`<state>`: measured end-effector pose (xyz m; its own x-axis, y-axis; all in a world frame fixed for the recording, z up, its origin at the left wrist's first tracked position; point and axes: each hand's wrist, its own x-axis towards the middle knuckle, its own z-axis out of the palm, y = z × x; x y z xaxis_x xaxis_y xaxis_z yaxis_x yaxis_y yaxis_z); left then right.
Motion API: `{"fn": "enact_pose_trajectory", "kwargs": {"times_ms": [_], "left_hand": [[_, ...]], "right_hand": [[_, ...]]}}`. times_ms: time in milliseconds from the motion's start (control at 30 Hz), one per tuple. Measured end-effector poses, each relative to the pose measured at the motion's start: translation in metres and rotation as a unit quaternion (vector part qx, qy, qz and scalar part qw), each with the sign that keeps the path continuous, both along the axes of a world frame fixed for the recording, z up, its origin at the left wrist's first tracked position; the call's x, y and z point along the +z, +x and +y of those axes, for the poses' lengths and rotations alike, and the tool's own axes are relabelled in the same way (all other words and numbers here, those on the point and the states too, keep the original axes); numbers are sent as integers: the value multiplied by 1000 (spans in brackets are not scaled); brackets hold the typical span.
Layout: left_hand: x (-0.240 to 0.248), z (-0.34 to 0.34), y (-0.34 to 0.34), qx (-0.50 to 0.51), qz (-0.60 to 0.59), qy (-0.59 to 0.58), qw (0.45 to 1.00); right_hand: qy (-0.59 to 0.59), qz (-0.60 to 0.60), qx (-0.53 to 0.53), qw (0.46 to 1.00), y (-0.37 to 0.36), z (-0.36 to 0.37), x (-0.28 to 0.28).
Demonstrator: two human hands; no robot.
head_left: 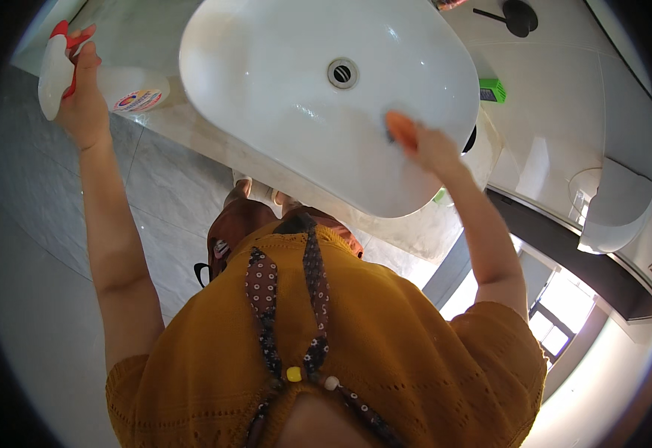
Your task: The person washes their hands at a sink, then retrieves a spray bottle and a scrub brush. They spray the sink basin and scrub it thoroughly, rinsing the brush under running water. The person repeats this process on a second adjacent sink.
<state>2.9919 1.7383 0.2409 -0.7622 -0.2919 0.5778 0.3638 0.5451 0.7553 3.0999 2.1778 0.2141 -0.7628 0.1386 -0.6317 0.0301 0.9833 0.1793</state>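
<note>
My left hand is wrapped around the neck of a spray bottle with a red and white trigger head, tipped on its side over the counter's left end. Inside the white oval washbasin, my right hand grips an orange scrub brush. The brush is blurred, pressed to or just above the basin's right inner wall; which of the two I cannot tell. A dark strip shows along its lower edge. Fingers of the right hand are partly hidden behind the brush.
A metal drain sits in the basin floor. The basin stands on a pale stone counter. To its right are a green box and, farther up, a black wall tap. A white curved fixture juts out at far right.
</note>
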Motion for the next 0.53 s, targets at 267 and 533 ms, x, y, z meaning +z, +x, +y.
{"fn": "enact_pose_trajectory", "kwargs": {"times_ms": [267,533], "left_hand": [[-2,-1,-4,-37,31,16,999],[-18,-9,-9,-36,55,-15,998]], "right_hand": [[96,102,8,990,-29,38,14],[67,-96,33,993,-33,2,34]]}}
